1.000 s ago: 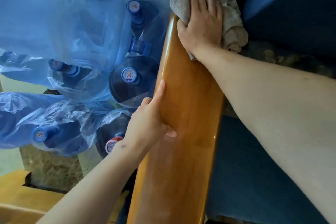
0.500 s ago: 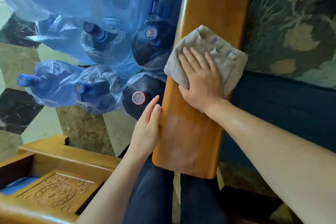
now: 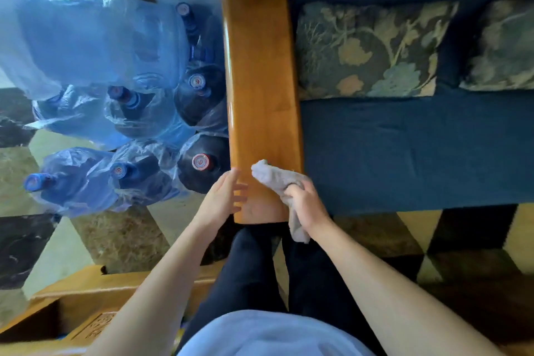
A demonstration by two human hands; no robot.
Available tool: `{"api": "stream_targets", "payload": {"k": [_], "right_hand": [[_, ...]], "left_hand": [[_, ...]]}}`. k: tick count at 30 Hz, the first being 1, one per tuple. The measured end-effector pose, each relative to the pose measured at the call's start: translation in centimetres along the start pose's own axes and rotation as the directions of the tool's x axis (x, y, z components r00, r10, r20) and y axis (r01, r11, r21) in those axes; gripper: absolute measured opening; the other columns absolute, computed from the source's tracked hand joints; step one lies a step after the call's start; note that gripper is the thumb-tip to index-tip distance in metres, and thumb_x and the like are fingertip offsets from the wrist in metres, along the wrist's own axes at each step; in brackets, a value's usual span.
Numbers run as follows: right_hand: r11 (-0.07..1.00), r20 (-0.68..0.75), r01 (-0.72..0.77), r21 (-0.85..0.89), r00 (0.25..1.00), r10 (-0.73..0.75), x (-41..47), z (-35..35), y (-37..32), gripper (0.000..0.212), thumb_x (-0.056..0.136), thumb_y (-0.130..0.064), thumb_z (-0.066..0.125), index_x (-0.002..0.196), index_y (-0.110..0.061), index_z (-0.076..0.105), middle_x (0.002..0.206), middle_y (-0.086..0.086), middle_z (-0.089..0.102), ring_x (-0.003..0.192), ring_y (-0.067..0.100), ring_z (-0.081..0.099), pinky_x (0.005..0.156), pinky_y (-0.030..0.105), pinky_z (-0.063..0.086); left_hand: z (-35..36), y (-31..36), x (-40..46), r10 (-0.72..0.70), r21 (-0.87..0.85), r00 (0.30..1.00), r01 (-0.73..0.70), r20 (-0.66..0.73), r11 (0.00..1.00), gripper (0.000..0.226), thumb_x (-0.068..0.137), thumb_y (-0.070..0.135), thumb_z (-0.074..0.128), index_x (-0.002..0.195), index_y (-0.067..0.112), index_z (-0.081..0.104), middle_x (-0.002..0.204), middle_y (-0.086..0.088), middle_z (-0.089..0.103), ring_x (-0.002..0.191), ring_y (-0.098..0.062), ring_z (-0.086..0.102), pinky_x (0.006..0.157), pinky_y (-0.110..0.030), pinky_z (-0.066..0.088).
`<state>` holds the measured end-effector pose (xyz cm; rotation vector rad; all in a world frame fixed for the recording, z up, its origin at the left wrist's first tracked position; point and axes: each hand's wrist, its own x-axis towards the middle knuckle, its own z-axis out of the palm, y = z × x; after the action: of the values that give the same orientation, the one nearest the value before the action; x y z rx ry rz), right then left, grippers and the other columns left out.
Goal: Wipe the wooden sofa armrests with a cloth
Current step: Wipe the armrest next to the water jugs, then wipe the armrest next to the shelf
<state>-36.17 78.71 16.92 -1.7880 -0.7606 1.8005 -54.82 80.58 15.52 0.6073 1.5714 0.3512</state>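
The wooden sofa armrest runs from the top of the view down to its near end in front of me. My right hand grips a bunched grey cloth at the armrest's near right corner; part of the cloth lies on the wood, and a tail hangs below my hand. My left hand rests flat against the armrest's near left edge, fingers spread on the wood and holding nothing.
Several blue water jugs wrapped in plastic stand on the floor just left of the armrest. To the right lies the dark blue sofa seat with two floral cushions. A carved wooden piece sits lower left. My legs stand below the armrest's end.
My right hand has dragged the cloth from the far part of the armrest down to its near end, and the cloth is now bunched. My left hand slid back to the near edge.
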Motion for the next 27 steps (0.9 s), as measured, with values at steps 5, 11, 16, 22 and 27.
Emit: {"api": "stream_targets", "payload": {"k": [5,11,16,22,27], "right_hand": [[0.731,-0.243,0.016,0.682,0.948,0.206,-7.2,-8.2,-3.2,0.028,0.090,-0.023,0.056,0.081,-0.015,0.082,0.087,0.011,0.079,0.075,0.027,0.077,0.069,0.035,0.060],[0.619,-0.423,0.230,0.751,0.888,0.183,-15.3,-19.9,-3.1,0.039,0.099,-0.035,0.055,0.125,-0.012,0.072,0.115,0.015,0.077,0.100,0.029,0.076,0.082,0.042,0.062],[0.765,-0.606,0.275,0.583,0.774,0.184,-21.9,-29.3,-0.9,0.048,0.094,-0.046,0.056,0.134,-0.020,0.059,0.130,0.008,0.065,0.124,0.025,0.059,0.115,0.049,0.041],[0.312,-0.730,0.660,0.684,0.618,0.292,-31.3,-39.4,6.3,0.036,0.090,-0.037,0.065,0.122,-0.023,0.068,0.107,0.013,0.079,0.096,0.034,0.077,0.075,0.043,0.064],[-0.040,-0.744,0.795,0.605,0.582,0.329,-36.7,-43.4,9.3,0.061,0.067,-0.036,0.084,0.123,-0.018,0.069,0.111,0.017,0.078,0.098,0.040,0.077,0.080,0.058,0.062]], "left_hand": [[6.2,6.6,-3.5,0.181,0.149,0.976,-0.198,0.118,0.969,0.039,0.096,0.069,0.048,0.107,0.038,0.070,0.096,0.009,0.078,0.092,-0.014,0.074,0.079,-0.029,0.054],[19.9,12.2,-7.1,0.292,0.387,0.881,-0.433,0.372,0.814,0.053,0.078,0.081,0.039,0.102,0.044,0.066,0.101,0.009,0.076,0.098,-0.017,0.070,0.088,-0.040,0.053],[34.3,14.3,-12.2,0.304,0.499,0.687,-0.703,0.660,0.507,0.026,0.092,0.070,0.039,0.089,0.054,0.059,0.092,0.028,0.065,0.086,0.011,0.060,0.072,-0.017,0.042],[50.1,13.5,-19.4,0.133,0.375,0.416,-0.892,0.900,0.254,0.024,0.103,0.050,0.051,0.124,0.043,0.059,0.113,0.019,0.066,0.100,-0.001,0.063,0.066,-0.010,0.046],[60.2,11.8,-24.2,-0.006,0.257,0.259,-0.954,0.966,0.154,0.028,0.103,0.046,0.053,0.131,0.039,0.058,0.121,0.017,0.064,0.105,0.003,0.061,0.080,-0.015,0.046]]}}
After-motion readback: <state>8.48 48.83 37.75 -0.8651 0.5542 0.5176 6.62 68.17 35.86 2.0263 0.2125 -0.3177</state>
